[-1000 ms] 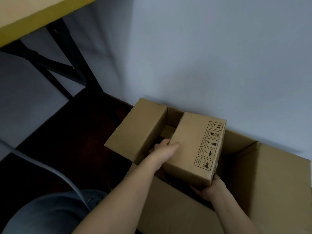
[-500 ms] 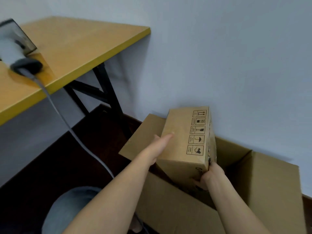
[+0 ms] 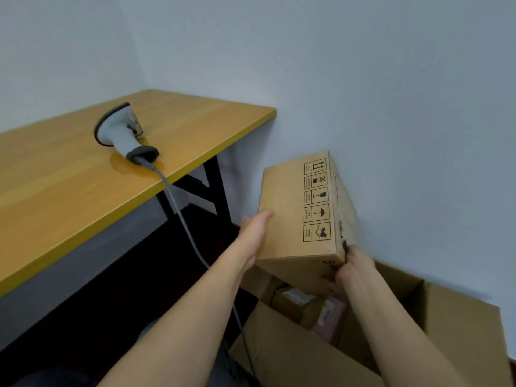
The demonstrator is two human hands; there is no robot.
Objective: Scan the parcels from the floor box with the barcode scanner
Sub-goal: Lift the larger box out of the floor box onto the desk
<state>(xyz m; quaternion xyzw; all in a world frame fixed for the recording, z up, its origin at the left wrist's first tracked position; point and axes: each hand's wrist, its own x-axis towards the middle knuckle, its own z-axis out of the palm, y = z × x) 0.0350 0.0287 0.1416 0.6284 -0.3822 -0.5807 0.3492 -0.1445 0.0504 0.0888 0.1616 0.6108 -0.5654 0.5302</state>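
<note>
Parcel [image 3: 300, 210] held above floor box [image 3: 460, 325], tilted. L hand [image 3: 252, 237] fingers straight, pressed flat on side; R hand [image 3: 353, 268] curled round lower corner. Judged stiff, fairly light; best gripped at opposite sides.

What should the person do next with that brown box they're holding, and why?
Probably carry the parcel over to the table and set it down. Both the left hand and right hand hold it above the floor box, and the scanner lies untouched on the table.

Scanner [image 3: 120, 132] on yellow-edged table [image 3: 195, 118]
</note>
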